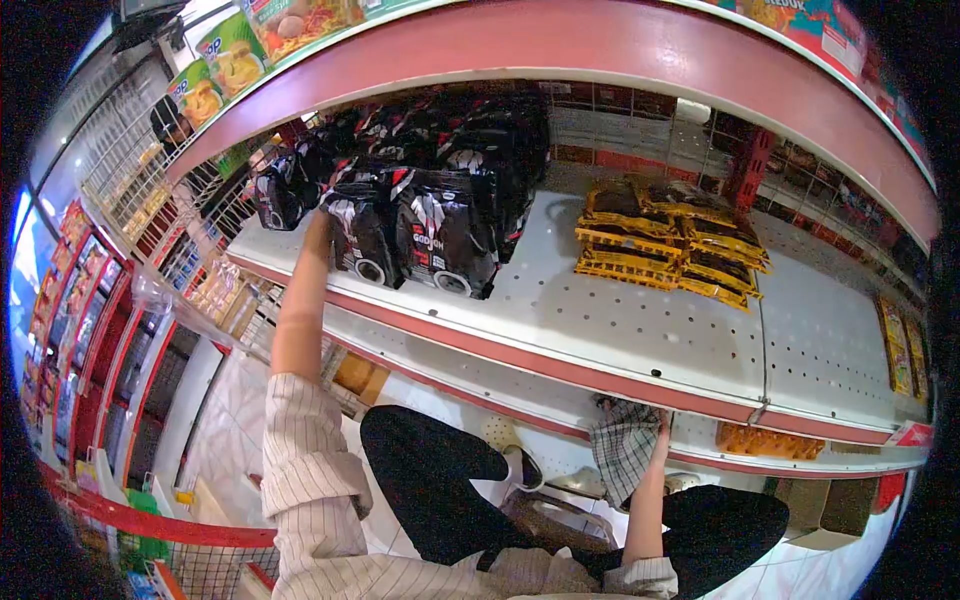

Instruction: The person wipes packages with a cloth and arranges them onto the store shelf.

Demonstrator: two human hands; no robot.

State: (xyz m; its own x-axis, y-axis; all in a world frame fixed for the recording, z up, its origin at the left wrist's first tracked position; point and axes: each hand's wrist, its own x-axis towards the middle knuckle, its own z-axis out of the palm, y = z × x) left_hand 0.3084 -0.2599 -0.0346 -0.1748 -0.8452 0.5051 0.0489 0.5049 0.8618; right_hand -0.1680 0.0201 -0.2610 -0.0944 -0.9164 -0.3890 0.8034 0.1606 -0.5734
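Note:
My left arm stretches up to the shelf, and my left hand [318,222] is among black coffee-style packets [447,235] with red and white print. It touches or is right beside the front-left packet [362,238]; its fingers are hidden, so their grip does not show. Another black packet [278,198] leans a little apart at the shelf's left end. Low at the shelf's front edge, my right hand [660,445] is closed on a grey checkered cloth [622,450], which hangs down in folds.
Yellow-and-black packets [665,240] lie stacked on the perforated white shelf [560,330]. A pink-edged shelf [560,50] hangs overhead. Below are a lower shelf, orange packets [770,441] and a cardboard box [825,510]. Wire racks and another person [190,190] are at left.

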